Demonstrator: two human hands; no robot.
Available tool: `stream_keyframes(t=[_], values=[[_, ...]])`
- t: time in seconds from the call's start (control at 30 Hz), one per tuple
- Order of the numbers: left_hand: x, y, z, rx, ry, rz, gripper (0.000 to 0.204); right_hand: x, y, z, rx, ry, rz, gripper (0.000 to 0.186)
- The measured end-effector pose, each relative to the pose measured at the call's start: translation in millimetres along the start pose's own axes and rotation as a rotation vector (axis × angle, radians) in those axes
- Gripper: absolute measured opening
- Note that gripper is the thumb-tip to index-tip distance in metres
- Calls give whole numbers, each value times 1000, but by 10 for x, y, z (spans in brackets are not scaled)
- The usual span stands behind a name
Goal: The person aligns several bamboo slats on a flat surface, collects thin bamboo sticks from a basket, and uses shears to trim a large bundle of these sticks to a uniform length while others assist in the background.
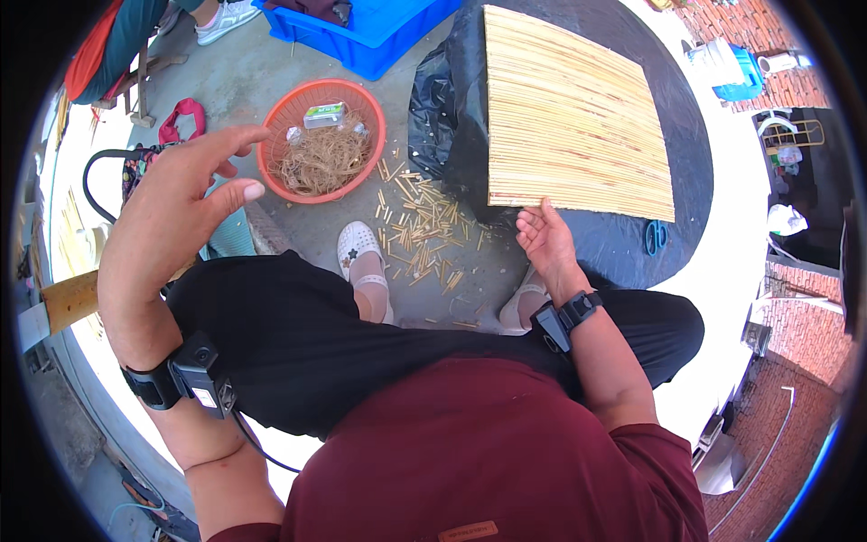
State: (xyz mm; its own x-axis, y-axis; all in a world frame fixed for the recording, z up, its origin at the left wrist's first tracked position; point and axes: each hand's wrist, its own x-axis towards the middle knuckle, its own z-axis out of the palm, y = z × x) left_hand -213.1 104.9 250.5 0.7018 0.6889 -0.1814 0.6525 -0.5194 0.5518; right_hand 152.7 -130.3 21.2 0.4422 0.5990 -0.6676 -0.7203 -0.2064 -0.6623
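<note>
At the far left we find a co-worker's teal trouser leg (134,50) cut off by the top edge, and below it a pink fabric loop (183,120). A flowered bag (135,172) is mostly covered by the raised left hand (194,181), so we cannot make out its shape; that hand has thumb and fingers parted, holding nothing we can see. Just beyond its fingertips sits an orange plastic basket (278,113), where a tangle of tan fibre (316,163) hides most of the bottom and a small green-and-white packet (323,116) lies on top. A blue crate (375,56) runs out of view above, its dark contents too cropped to identify. One white shoe (361,244) shows beside scattered cut stalk pieces (424,217); the other shoe (526,303) is partly hidden. The right hand (549,244), palm up, has its fingertips at the near edge of the pale stalk mat (578,113); we cannot tell whether they pinch it or merely touch. The mat lies on a black plastic sheet (691,172), covering much of it. By the mat's near right corner we see scissors handles (652,238), the blades indistinct.
</note>
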Motion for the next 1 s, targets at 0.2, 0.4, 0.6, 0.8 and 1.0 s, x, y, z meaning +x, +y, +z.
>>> stream_keyframes(t=[0.2, 0.4, 0.6, 0.8, 1.0], values=[[146, -10, 72, 1, -41, -79, 48, -294, 369, 401, -204, -62, 153, 37], [425, 60, 185, 4, -98, -80, 48, -506, 282, 745, -1070, -663, 185, 40], [866, 239, 549, 27, -242, 17, 48, -1274, -425, 954, -1545, -751, -401, 38], [950, 38, 1130, -81, -332, -88, 51, -1434, -1026, 835, -1897, -852, -510, 26], [1059, 325, 1562, -142, -293, -145, 58, -705, -988, 497, -2013, -618, -772, 11]])
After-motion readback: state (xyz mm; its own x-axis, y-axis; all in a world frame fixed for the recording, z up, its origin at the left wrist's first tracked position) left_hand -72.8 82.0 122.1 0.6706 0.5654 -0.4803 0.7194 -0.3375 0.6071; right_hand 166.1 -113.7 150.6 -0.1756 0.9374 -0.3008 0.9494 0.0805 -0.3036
